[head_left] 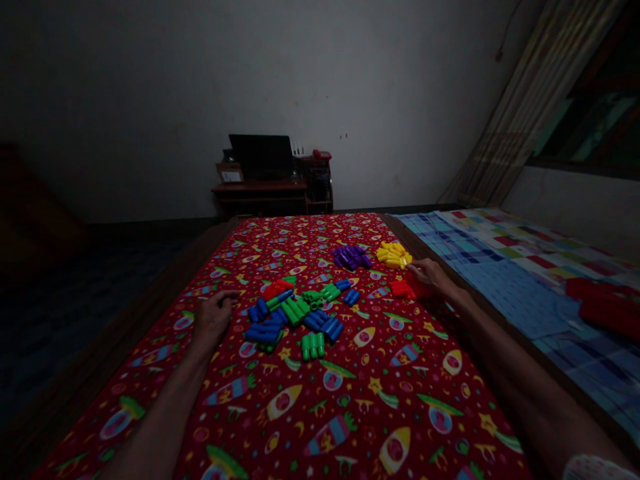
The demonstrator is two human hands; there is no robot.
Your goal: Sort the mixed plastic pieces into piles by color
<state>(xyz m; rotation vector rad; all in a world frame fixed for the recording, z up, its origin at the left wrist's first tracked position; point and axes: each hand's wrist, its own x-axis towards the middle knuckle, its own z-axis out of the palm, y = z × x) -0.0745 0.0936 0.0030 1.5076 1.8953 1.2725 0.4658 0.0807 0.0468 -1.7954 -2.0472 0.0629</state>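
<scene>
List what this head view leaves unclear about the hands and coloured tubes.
All in the head view:
Right hand: whether it grips a yellow tube; too small and dim.
Left hand: palm, hidden by its own back.
Blue tubes and green tubes: exact count; overlapping hides some.
Sleeve: cut off by the bottom edge.

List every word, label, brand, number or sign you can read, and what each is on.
No text can be read.
White label on the box by the screen: any print is too small.
Red cloth: printed rockets, no legible lettering.
Yellow pieces: none legible.
</scene>
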